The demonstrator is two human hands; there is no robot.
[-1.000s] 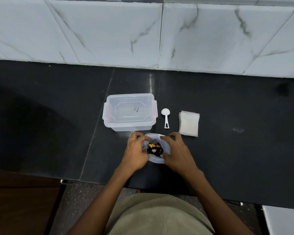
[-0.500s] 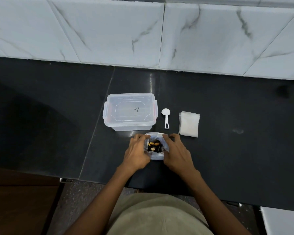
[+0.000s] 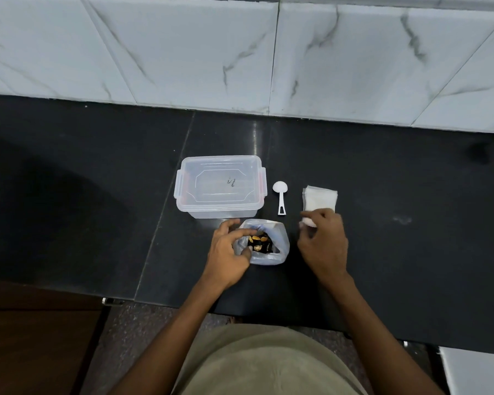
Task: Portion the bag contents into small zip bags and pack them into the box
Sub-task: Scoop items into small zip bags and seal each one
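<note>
An open clear plastic bag (image 3: 280,248) stands on the black counter, with yellow and dark pieces (image 3: 258,242) inside. My left hand (image 3: 226,255) grips the bag's left rim between thumb and forefinger. My right hand (image 3: 324,243) is to the right of the bag, its curled fingertips pinching the near edge of the stack of small white zip bags (image 3: 320,198). Behind the bag sits a clear plastic box (image 3: 220,186) with its lid clipped on. A white measuring spoon (image 3: 280,196) lies between the box and the stack.
The black counter (image 3: 397,252) runs back to a white marble-tiled wall (image 3: 240,52). Its front edge passes under my forearms. A brown wooden surface (image 3: 35,337) lies below at the left, and a white object (image 3: 479,372) at the bottom right.
My right hand has let go of the bag's right rim and moved right to the zip bag stack. My left hand stays on the bag, whose mouth now stands wider.
</note>
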